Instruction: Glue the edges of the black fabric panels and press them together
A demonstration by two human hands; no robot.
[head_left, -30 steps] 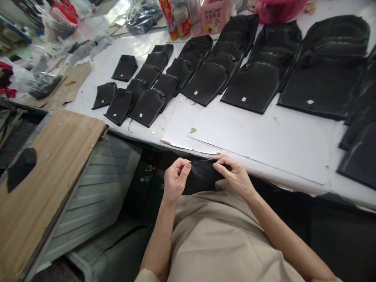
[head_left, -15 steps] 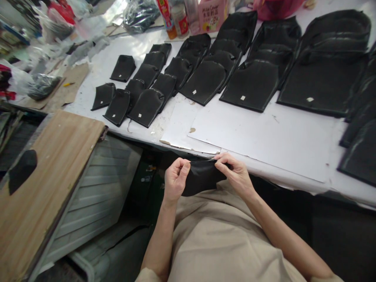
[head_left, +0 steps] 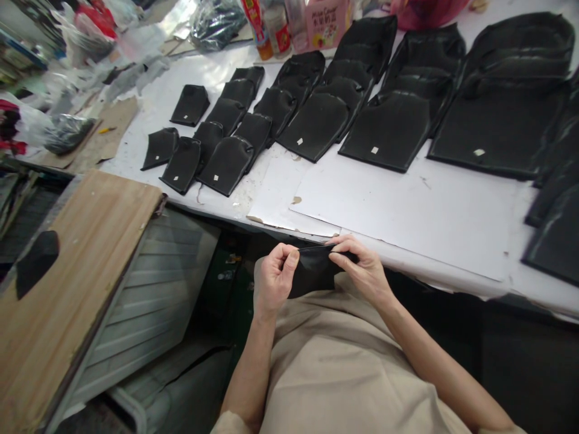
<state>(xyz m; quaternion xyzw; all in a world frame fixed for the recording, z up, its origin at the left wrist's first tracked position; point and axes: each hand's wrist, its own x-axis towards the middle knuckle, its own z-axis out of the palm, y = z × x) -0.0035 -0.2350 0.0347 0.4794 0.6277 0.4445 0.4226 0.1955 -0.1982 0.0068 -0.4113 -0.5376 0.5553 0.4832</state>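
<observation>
A black leather-like piece (head_left: pixel 314 271) hangs in front of my body, just off the table's near edge. My left hand (head_left: pixel 278 277) pinches its upper left edge between thumb and fingers. At the upper right edge, my right hand (head_left: pixel 359 262) grips it the same way. The top edge runs nearly straight between the two hands, and the lower part hangs against the beige clothing (head_left: pixel 353 361). On the table beyond lie overlapping rows of similar black pieces (head_left: pixel 316 123), several bearing a small white sticker.
The white-covered table (head_left: pixel 407 223) spans the view ahead. A wooden board (head_left: pixel 90 241) at the left carries a loose black piece (head_left: pixel 38 262). Jars and a pink box (head_left: pixel 328 24) stand at the back, near a pink container (head_left: pixel 429 12). Plastic bags (head_left: pixel 85 36) pile up far left.
My left hand has moved slightly right along the top edge, closer to my right hand. Less of the black piece shows between them. My right hand has hardly moved.
</observation>
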